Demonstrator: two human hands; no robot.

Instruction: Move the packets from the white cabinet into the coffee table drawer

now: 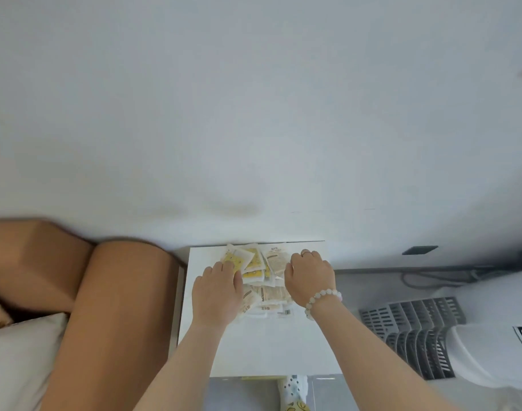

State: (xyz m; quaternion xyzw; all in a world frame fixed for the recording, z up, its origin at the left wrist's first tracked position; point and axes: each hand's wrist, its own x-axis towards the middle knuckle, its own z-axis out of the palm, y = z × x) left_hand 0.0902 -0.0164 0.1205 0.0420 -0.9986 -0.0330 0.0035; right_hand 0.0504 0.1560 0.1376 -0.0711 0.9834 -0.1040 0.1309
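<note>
Plainly, the packets [262, 280] lie in a loose heap on the top of the white cabinet [268, 345], towards its far edge by the wall [253, 114]. Some are yellow, others pale and printed. The left hand [216, 289] sits on the heap's left side, its fingers [224, 266] bent down onto a yellow packet and the thumb pressed against the pile. The right hand [310, 277] covers the right side, fingers curled over the heap's far right edge (the fingertips themselves are hidden), thumb against the packets in the middle. The heap lies between the two hands and under their fingers. A ring [304, 253] and a beaded bracelet [322, 298] show on the right hand and wrist. Left of the cabinet stands a brown sofa arm [114, 307] with a beige cushion [19, 351]; to the right is a grey grille [416, 330].
</note>
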